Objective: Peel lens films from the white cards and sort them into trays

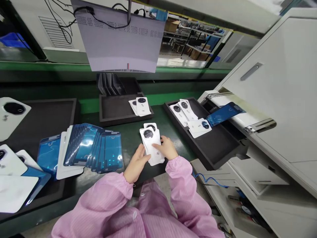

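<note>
Between my hands is a small stack of white phone back covers (154, 152), each with a dark round camera ring near its top; the covers are slightly fanned. My left hand (136, 164) grips the stack's left edge, its thumb at the lower left. On the other side, my right hand (168, 148) lays its thumb over the top cover while its fingers curl at the right edge. Left of the stack, blue film-covered sheets (111, 152) lie fanned out beside and over white panels (64, 162). How far the stack sits above the bench is hard to tell.
A black foam tray (210, 150) at right carries white covers and a blue-filmed panel (224, 114) leaning toward the white machine (279, 82). Another black tray (114, 107) holds white covers (143, 106), with dark panels (109, 84) behind. A monitor's back (121, 46) stands beyond. More covers lie far left.
</note>
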### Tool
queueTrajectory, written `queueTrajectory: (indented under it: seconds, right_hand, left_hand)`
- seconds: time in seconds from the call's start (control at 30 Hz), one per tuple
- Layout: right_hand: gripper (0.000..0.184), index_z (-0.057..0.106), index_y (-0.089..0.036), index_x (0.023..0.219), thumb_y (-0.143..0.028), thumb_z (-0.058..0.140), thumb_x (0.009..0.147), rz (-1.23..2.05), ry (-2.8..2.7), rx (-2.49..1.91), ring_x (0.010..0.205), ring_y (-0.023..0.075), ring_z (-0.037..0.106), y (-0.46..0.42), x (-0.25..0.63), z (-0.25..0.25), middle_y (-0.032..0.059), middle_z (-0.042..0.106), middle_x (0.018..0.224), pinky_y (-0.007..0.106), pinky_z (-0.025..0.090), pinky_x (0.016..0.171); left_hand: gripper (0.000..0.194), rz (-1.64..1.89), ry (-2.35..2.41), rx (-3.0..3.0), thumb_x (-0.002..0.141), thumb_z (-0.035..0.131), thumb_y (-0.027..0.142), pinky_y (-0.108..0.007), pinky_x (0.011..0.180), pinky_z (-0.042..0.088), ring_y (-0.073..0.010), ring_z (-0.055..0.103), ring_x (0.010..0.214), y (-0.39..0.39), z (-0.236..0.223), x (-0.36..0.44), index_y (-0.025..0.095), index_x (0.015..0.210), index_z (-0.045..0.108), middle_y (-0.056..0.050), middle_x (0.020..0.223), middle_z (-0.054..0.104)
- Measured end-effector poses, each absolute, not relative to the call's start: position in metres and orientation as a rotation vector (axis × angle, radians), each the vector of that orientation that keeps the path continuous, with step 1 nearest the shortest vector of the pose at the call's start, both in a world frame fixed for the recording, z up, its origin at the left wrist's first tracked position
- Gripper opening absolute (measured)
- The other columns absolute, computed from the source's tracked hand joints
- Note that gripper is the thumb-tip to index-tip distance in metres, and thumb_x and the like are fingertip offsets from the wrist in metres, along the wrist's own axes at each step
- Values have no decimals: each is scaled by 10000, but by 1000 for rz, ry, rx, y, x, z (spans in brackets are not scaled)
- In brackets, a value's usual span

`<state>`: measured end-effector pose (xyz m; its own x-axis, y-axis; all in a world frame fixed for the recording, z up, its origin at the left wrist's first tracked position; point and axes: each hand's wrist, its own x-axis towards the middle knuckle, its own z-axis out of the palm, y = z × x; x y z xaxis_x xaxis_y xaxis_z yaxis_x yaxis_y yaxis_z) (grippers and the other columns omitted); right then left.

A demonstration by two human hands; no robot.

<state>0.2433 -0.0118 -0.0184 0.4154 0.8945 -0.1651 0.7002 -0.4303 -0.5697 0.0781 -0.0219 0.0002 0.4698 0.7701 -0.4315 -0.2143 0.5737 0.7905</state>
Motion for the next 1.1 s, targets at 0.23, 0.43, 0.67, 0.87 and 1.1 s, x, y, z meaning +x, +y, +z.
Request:
queueTrajectory:
  seconds: [0.23, 0.43, 0.67, 0.87, 1.1]
  right_hand:
    - [429, 563, -117, 871, -403, 725, 597, 913, -1307, -2262, 724, 195, 636, 17, 248, -13, 97, 661, 849, 256, 463, 577]
    - [465, 525, -119, 956, -344, 737, 609, 922, -1458, -2293, 779, 182, 644, 19, 245, 8, 94, 664, 942, 226, 466, 573]
    - [176, 539, -134, 912, -139, 593, 744, 644, -1962, -2331, 961, 300, 623, -16, 215, 44, 164, 653, 963, 310, 428, 711]
    - [165, 466, -142, 1013, -226, 392, 892, 234, -2496, -2394, 746, 310, 684, -48, 202, 24, 148, 684, 807, 306, 390, 552]
    - [189, 481, -125, 1020, -196, 407, 862, 353, -2548, -2269, 732, 328, 684, -41, 218, 15, 151, 693, 754, 350, 441, 581]
  left_hand:
    - [761, 734, 865, 626, 750, 548, 132, -304, 1083, 271, -198, 281, 1354, -24, 9, 89, 182, 1415, 180, -110, 1522, 178]
    - [552, 764, 818, 654, 732, 520, 122, -351, 1074, 281, -211, 388, 1296, -22, 5, 84, 200, 1272, 438, -79, 1450, 371]
    - [712, 934, 1015, 780, 756, 527, 190, -402, 1088, 232, -266, 240, 1366, -20, -14, 71, 143, 1397, 220, -163, 1508, 198]
    - [617, 1109, 1197, 1054, 803, 528, 281, -310, 1109, 199, -201, 286, 1348, -3, -17, 77, 174, 1377, 329, -92, 1479, 307]
    - [574, 925, 1125, 1277, 800, 523, 351, -454, 1061, 294, -295, 429, 1250, -17, -5, 70, 102, 1310, 435, -177, 1347, 475]
